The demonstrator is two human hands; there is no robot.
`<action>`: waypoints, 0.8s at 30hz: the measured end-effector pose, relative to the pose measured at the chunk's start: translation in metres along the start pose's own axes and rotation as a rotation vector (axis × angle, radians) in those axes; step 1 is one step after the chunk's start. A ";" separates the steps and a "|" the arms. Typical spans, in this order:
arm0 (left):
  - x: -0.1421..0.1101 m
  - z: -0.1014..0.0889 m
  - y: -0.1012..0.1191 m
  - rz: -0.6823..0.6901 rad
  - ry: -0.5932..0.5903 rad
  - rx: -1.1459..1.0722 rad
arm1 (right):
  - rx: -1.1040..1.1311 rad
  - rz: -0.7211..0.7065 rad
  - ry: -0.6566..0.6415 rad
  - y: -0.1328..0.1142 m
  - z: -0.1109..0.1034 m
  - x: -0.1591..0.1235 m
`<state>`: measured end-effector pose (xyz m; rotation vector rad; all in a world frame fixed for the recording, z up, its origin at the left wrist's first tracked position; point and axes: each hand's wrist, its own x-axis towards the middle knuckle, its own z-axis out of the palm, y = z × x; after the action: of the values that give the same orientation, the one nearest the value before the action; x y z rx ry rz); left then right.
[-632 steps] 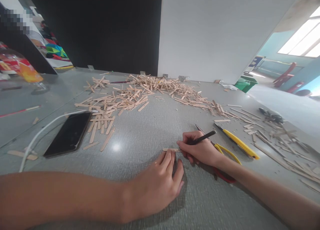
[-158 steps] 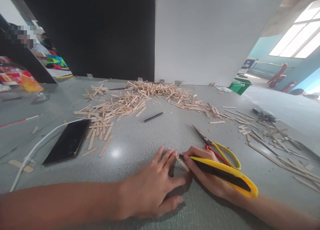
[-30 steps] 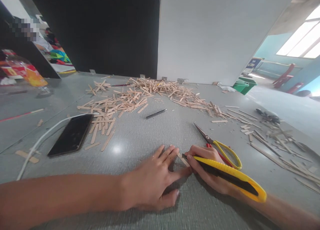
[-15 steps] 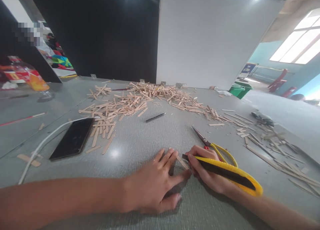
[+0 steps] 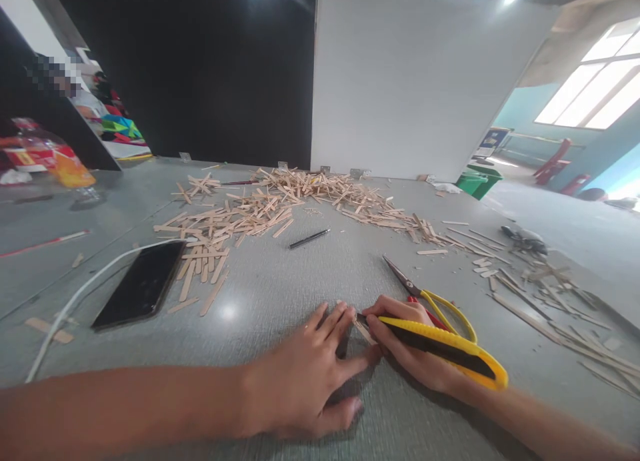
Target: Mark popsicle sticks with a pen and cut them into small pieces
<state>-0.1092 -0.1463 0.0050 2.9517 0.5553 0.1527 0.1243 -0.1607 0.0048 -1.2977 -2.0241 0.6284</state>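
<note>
A small wooden craft stick [image 5: 366, 333] lies on the grey table between my hands. My left hand [image 5: 310, 371] rests flat with its fingers spread, index finger and fingertips touching the stick's edges. In my right hand [image 5: 407, 347] is a yellow and black utility knife [image 5: 445, 349], gripped low near its front. The dark blade meets the far end of the stick, close to my left fingertips. Just beyond my right hand lies a pair of scissors [image 5: 411, 286] with yellow and red handles.
A heap of craft sticks [image 5: 320, 184] spreads across the back against upright black and white panels [image 5: 410, 81]. A black pen [image 5: 309, 239] lies mid-table. To the left are a phone [image 5: 143, 284], a white cable [image 5: 75, 301] and a bottle [image 5: 70, 167]; wood strips [image 5: 530, 321] lie right.
The knife and my right hand have shifted slightly left, bringing the blade closer to my left fingertips at the stick's far end. My left hand stays pressed in place.
</note>
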 end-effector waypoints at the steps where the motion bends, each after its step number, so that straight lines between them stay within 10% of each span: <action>1: 0.000 0.000 0.000 0.001 0.002 0.002 | -0.002 -0.003 0.001 0.000 0.000 0.000; 24: 0.000 0.001 -0.002 0.039 -0.027 -0.007 | -0.027 0.022 -0.039 -0.002 0.002 -0.002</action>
<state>-0.1096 -0.1441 0.0041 2.9541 0.4924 0.1182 0.1224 -0.1637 0.0042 -1.3353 -2.0593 0.6431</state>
